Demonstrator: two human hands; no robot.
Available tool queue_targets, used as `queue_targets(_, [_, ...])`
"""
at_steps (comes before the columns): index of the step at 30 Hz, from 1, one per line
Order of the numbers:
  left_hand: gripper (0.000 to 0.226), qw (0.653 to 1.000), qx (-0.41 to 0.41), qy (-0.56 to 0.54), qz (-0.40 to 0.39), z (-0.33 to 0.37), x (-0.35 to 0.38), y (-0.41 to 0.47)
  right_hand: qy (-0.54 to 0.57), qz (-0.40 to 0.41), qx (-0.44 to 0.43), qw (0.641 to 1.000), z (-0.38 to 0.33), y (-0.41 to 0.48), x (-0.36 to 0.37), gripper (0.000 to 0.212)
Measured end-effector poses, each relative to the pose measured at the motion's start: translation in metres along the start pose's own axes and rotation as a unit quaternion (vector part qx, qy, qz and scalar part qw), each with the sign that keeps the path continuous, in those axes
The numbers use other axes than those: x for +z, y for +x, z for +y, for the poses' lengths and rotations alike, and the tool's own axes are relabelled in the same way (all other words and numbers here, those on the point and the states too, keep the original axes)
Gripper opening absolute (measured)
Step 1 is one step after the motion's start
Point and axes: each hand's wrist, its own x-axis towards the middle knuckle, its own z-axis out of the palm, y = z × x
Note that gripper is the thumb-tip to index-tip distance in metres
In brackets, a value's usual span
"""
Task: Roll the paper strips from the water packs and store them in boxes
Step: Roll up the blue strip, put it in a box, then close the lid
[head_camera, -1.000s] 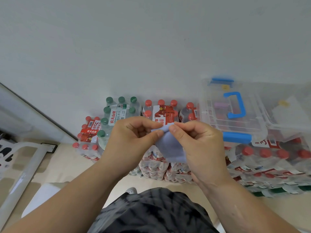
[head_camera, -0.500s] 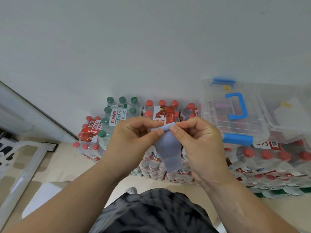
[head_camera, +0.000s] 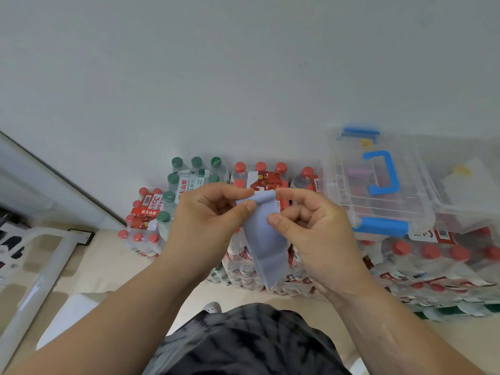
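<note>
Water packs (head_camera: 430,251) are stacked on the floor (head_camera: 113,255) beyond the fingers (head_camera: 244,208), clear boxes (head_camera: 405,204) are set on the packs to their right, and the pale blue paper strip (head_camera: 266,239) is pinched at its curled top between left hand (head_camera: 205,226) and right hand (head_camera: 319,234), its tail hung below them.

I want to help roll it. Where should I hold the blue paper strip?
Probably the free lower end of the blue paper strip, from below: the left hand and right hand pinch its curled top, and the rest hangs loose.
</note>
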Motion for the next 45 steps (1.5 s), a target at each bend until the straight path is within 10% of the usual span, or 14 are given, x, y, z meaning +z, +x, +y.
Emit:
queue_targets(22, [0.010,0.990,-0.064,-0.122,-0.039,0.009,0.002,0.002,0.046,-0.115,0.052,0.991,0.003,0.006,-0.013,0.042])
queue_targets(45, [0.011,0.996,0.027,0.069,-0.042,0.000,0.004,-0.011,-0.002,-0.037,0.031,0.999,-0.008,-0.004,-0.003,0.016])
